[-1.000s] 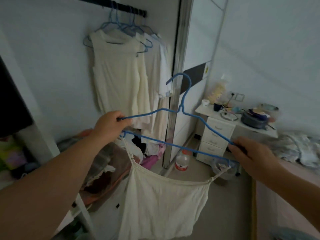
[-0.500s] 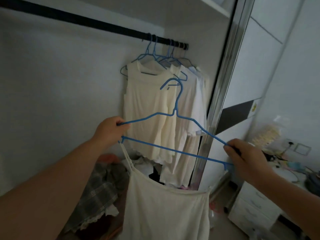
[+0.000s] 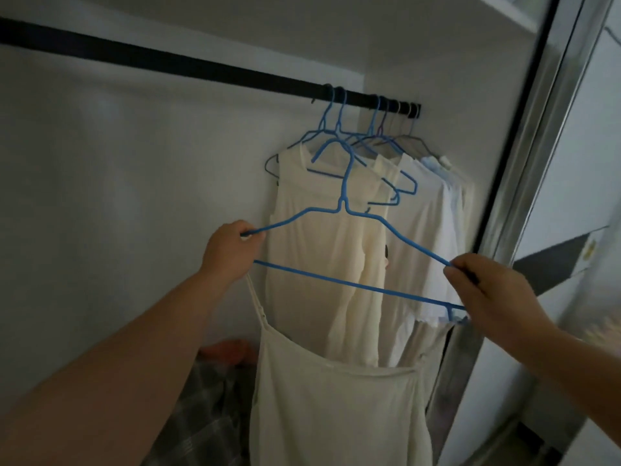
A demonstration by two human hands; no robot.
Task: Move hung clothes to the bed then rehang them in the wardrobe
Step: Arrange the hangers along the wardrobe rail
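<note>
Head cam view, so closest up you've got a cream strappy top (image 3: 336, 415) hanging down in front, its thin straps looped over the two ends of a blue hanger (image 3: 349, 284). Left hand (image 3: 232, 250) has its fingers curled round the hanger's left end, right hand (image 3: 494, 294) is pinching the right shoulder wire between thumb and fingers, so the hanger sits held up level-ish, tilted a bit down to the right. Its hook (image 3: 332, 149) pokes up just below the black rail (image 3: 201, 67) and isn't on it yet. Behind that, a bunch of pale tops (image 3: 336, 264) are already hung on blue hangers, crowded at the right end of the rail. Low down on the left there's a heap of checked fabric (image 3: 215, 388), kinda blurry. Wardrobe's shiny door frame (image 3: 524, 183) runs up the right side.
</note>
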